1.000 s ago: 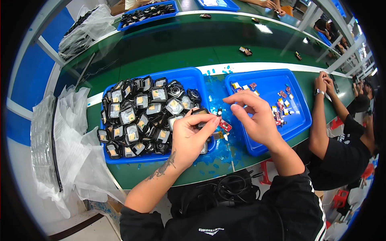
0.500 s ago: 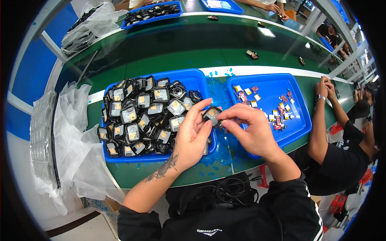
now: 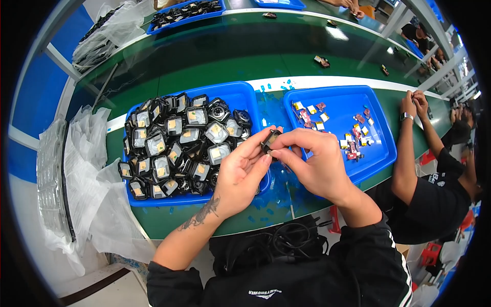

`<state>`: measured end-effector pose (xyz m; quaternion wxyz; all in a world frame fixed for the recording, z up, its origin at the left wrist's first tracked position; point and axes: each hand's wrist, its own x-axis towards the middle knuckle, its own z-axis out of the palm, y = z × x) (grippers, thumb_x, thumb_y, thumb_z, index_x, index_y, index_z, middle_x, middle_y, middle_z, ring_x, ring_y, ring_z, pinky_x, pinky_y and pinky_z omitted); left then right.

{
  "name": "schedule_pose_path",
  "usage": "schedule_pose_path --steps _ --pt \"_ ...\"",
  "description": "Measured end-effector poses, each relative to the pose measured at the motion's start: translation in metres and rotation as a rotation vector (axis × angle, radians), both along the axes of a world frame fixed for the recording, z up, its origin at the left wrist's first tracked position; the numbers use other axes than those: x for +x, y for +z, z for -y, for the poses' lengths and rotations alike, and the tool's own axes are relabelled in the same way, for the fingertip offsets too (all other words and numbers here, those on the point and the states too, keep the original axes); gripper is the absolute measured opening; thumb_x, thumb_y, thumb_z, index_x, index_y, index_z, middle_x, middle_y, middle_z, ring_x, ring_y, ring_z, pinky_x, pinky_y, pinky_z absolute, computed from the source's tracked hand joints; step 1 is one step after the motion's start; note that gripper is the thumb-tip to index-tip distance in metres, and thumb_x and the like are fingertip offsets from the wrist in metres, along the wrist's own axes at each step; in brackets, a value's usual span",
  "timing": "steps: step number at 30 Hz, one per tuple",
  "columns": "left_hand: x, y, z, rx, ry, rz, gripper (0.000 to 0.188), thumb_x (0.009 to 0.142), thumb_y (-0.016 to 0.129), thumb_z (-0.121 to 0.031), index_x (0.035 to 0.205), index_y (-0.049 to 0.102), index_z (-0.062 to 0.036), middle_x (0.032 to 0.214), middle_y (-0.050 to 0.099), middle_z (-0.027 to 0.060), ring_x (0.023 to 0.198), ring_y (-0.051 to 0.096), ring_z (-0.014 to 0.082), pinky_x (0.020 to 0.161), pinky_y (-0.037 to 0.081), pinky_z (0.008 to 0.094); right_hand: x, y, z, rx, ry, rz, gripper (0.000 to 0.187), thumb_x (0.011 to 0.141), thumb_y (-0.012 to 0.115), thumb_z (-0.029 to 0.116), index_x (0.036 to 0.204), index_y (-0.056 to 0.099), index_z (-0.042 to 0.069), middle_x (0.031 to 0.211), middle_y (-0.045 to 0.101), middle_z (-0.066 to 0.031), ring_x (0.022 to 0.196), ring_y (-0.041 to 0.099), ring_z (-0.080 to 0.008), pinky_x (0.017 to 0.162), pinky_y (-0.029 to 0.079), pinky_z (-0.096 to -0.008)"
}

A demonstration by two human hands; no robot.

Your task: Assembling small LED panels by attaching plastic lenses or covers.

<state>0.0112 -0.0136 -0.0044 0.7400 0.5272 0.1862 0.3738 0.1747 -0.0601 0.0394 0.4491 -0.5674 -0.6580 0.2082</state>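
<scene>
Between my hands is a small black square watch case, tilted on its side. My left hand grips it with the fingertips and thumb. The thumb and forefinger of my right hand pinch at its near right edge; whether they hold a separate small part there is hidden. Left of my hands, a blue tray bears a heap of similar black watch cases with silvery insides and tan patches. Right of them, another blue tray contains small red circuit boards with yellow-and-white pieces.
Blue scraps litter the green bench between the trays. Beyond a white rail runs a green conveyor carrying a few small assemblies. Plastic sheets hang at the left. A co-worker's arms are at the right; black cables lie below my hands.
The watch case has been tipped from face-up to more edge-on. My right fingers have shifted slightly along its edge, and the whole view has drifted a little.
</scene>
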Motion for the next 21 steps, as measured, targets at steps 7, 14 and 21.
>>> schedule_pose_path --steps 7,14,21 --pt "0.0 -0.002 0.001 0.03 -0.01 -0.022 0.048 0.097 0.046 0.003 0.144 0.034 0.0054 0.14 0.049 0.0168 0.127 0.049 0.0192 0.108 0.038 0.0317 0.002 0.003 -0.001 -0.035 -0.008 -0.012 0.008 0.078 0.072 0.003 0.086 0.069 0.001 0.078 0.068 -0.0094 0.057 0.06 -0.0181 0.054 0.048 -0.0304" --pt "-0.001 -0.003 0.006 0.073 -0.001 -0.098 0.049 0.098 0.047 0.0 0.145 0.035 0.0043 0.132 0.055 0.014 0.118 0.053 0.0146 0.102 0.041 0.0276 0.01 0.005 -0.003 -0.072 0.002 0.073 0.01 0.073 0.076 0.003 0.076 0.067 0.002 0.073 0.066 -0.0052 0.058 0.056 -0.0109 0.055 0.044 -0.0244" --pt "0.0 0.001 0.006 0.018 -0.004 -0.152 0.047 0.099 0.047 -0.003 0.145 0.036 0.0012 0.113 0.062 0.0075 0.102 0.057 0.007 0.09 0.046 0.0234 0.014 0.005 -0.008 -0.145 0.007 -0.019 0.019 0.074 0.078 0.005 0.076 0.06 0.002 0.068 0.058 -0.002 0.065 0.055 -0.0095 0.06 0.045 -0.0238"
